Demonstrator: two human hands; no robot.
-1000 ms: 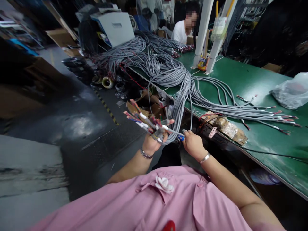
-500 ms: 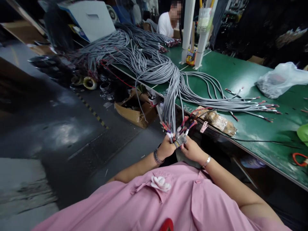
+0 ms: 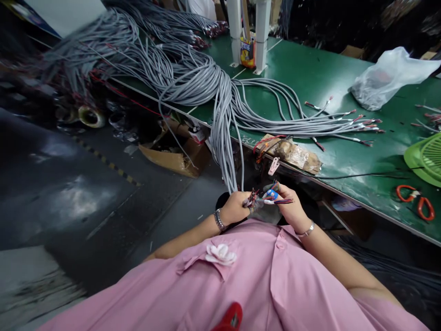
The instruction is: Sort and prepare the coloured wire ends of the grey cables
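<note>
A bundle of grey cables [image 3: 225,133] hangs over the table edge down to my hands. My left hand [image 3: 236,209] is closed around the stripped cable ends, and their thin coloured wires [image 3: 252,196] poke out at the fingers. Pinched in my right hand [image 3: 289,209] are the thin red, blue and dark wires of a cable end [image 3: 284,201]. Blue and grey coverings show on some of its fingers. The two hands are close together in front of my pink shirt. Which cable the right hand's wires belong to is hidden.
More grey cables [image 3: 186,82] cover the green table [image 3: 310,69]. On its front edge lie a taped block [image 3: 292,154] and a pink clip [image 3: 274,166]. Orange-handled cutters [image 3: 415,198], a green basket [image 3: 427,158] and a plastic bag [image 3: 382,78] are at right. Below stands a cardboard box [image 3: 168,158].
My view has shifted down and right. My right hand has turned and come slightly away from the left, with thin wires now fanned between its fingers. The left hand still grips the cable ends.
</note>
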